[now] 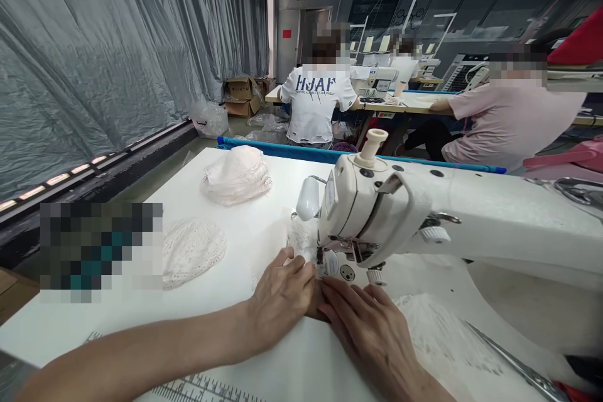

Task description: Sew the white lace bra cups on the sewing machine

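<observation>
Both of my hands lie flat on the white table (245, 364) in front of a white sewing machine (424, 213). My left hand (282, 292) presses a small piece of white lace fabric (301, 242) with fingers stretched toward the needle area (323, 257). My right hand (372, 326) lies beside it, fingers extended toward the presser foot, touching the left hand. Neither hand grips anything; both rest open on the fabric.
A stack of white lace pieces (238, 176) sits at the far left of the table, another lace pile (191, 251) nearer. A printed ruler (202, 386) runs along the near edge. Scissors (513, 361) lie at right. Other people sit at sewing stations behind.
</observation>
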A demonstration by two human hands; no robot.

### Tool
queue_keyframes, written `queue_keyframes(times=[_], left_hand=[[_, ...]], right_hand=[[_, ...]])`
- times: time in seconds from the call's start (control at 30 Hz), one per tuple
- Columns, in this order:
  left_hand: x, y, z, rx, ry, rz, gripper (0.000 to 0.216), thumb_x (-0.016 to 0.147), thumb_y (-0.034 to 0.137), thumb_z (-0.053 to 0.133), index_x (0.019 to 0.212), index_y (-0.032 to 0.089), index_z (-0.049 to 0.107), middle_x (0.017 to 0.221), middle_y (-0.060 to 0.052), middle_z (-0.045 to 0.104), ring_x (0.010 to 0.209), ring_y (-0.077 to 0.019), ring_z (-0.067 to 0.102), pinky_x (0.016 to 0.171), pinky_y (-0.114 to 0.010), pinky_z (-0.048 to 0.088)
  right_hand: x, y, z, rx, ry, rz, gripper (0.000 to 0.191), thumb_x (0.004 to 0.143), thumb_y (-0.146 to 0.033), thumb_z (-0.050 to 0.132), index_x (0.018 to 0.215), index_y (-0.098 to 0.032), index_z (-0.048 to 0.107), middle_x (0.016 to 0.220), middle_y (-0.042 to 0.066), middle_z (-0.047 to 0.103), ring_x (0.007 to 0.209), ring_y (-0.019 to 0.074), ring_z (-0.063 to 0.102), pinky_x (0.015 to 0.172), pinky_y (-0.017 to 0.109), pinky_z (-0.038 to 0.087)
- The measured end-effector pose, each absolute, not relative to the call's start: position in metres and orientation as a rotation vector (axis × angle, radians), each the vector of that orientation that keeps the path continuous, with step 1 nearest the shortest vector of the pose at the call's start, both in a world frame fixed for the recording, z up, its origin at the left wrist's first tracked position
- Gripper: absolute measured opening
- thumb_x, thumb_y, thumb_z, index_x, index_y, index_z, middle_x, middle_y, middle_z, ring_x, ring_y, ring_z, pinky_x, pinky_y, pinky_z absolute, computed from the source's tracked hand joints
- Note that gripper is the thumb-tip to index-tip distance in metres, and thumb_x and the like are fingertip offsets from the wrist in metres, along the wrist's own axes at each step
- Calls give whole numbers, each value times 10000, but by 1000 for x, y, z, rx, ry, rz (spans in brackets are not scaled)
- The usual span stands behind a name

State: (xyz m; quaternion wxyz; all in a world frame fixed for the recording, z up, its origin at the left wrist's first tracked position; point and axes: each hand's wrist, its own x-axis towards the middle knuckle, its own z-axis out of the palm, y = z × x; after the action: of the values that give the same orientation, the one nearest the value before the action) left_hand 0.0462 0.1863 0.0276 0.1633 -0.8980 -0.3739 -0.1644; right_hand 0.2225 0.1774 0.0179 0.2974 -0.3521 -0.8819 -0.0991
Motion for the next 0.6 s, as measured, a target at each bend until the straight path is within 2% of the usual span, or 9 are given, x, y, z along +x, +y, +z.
queue_keyframes(times=[0.17,0.37,0.47,0.6], left_hand=[[46,196,28,-2581,-1134,-354,218,884,16,388,807,145,546,819,-17,584,848,-162,516,795,-336,337],[49,189,28,-2607,-1150,-318,214,857,1,409,767,139,546,797,-25,586,786,-167,525,718,-320,360],[50,150,27,-2606,-1189,-409,217,836,-10,409,785,136,562,794,-35,587,754,-170,527,691,-316,377],[43,97,36,-2687,-1032,-637,151,844,65,443,784,126,567,644,-16,519,578,-140,463,564,-296,346]], right_hand=[[224,179,17,-959,-2338,-306,334,967,-201,339,913,-125,660,979,103,703,658,151,612,602,310,349],[224,182,19,-1005,-2307,-156,312,960,-199,336,908,-153,640,932,79,701,666,152,631,587,288,378],[223,179,23,-1100,-2328,3,290,962,-296,334,989,-172,595,978,82,661,618,142,615,535,266,420],[218,168,23,-1181,-2410,145,362,867,-459,486,1096,-178,494,1085,116,566,612,161,606,455,269,443]])
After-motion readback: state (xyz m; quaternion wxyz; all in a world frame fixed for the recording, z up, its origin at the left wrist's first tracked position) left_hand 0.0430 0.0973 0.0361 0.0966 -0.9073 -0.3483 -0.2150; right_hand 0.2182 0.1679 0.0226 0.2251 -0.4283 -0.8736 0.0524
